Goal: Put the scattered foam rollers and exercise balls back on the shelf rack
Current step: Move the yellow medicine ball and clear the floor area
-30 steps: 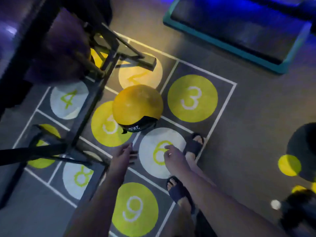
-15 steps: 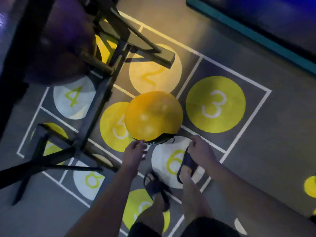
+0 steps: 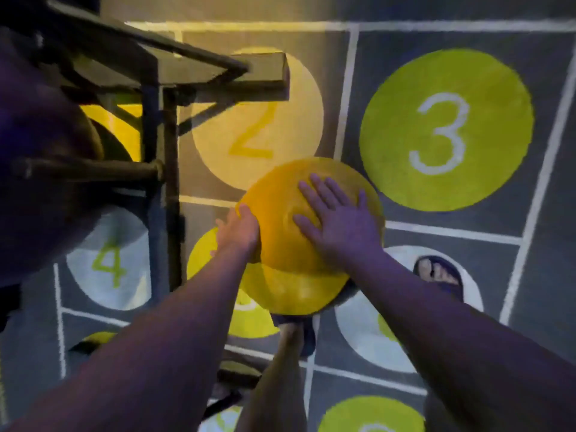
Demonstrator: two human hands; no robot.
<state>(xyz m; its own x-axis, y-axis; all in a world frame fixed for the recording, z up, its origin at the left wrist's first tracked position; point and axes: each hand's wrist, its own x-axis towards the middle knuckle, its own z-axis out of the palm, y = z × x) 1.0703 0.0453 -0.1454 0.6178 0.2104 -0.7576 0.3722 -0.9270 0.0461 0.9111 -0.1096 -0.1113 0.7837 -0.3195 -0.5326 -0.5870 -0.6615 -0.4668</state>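
Two hands worked just right of the rack (image 3: pixel 162 135): the left hand (image 3: pixel 240 232) cupped the side of the ball (image 3: pixel 296 275), thumb curled over it, while the right hand (image 3: pixel 339 222) lay flat on top, fingers spread. Pickup looked under way; next it needed lifting leftward onto the rack.

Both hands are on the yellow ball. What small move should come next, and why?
Probably raise the yellow ball and carry it left toward the rack. The left hand holds its left side and the right hand lies flat on top, so the ball seems secured, and the rack stands close on the left.
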